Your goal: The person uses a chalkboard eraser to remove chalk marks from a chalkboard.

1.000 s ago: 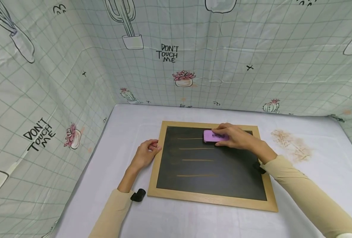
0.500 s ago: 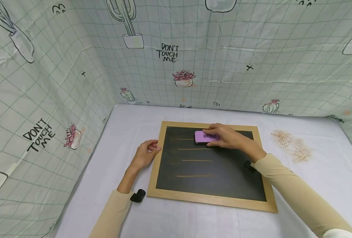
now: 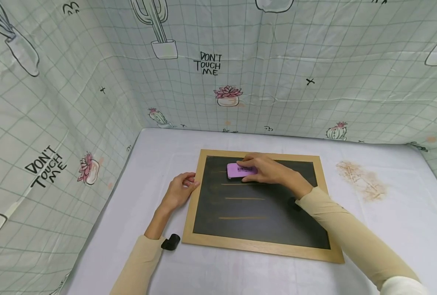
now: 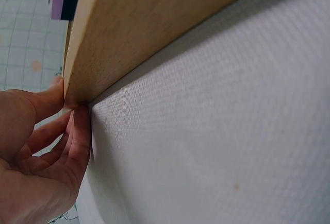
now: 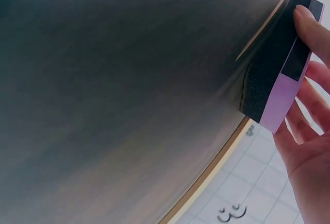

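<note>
The right grip [image 3: 265, 169] pinches the purple eraser [image 3: 232, 171] high on the blackboard [image 3: 292, 223]; the left grip [image 3: 178, 191] pinches the frame [image 3: 262, 251]. Wiping appears partial: a top-line stub [image 3: 222, 171] shows beside the eraser; three lower lines [image 3: 245, 198] remain.

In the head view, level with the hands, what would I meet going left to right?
Printed "DON'T TOUCH ME" lettering → printed pink plant → left hand → purple eraser → right hand → brown smudge.

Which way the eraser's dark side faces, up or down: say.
Down: the right wrist view shows the dark side toward the chalkboard, purple body in the right hand.
</note>
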Motion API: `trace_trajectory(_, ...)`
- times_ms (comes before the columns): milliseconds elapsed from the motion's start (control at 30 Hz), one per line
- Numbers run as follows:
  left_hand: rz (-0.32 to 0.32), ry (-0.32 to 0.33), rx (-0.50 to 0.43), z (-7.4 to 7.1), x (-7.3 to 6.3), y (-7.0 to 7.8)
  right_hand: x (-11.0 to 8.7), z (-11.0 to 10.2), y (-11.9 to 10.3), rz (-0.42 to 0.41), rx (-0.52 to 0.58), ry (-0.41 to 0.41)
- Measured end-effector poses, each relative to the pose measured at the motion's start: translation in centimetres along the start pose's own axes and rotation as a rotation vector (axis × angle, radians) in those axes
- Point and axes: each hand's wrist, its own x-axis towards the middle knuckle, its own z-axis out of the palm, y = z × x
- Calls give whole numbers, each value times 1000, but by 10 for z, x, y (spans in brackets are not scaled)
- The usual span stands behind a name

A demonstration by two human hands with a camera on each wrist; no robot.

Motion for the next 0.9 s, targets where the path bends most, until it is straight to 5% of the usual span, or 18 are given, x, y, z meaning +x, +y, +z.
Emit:
trace_trajectory(567,-4,-3,-1,0,0,0,33,14,-18,-45,-42,-40)
trace_trajectory(900,29,3,5,0,1,-1,30,12,-18,-13,-46,-44)
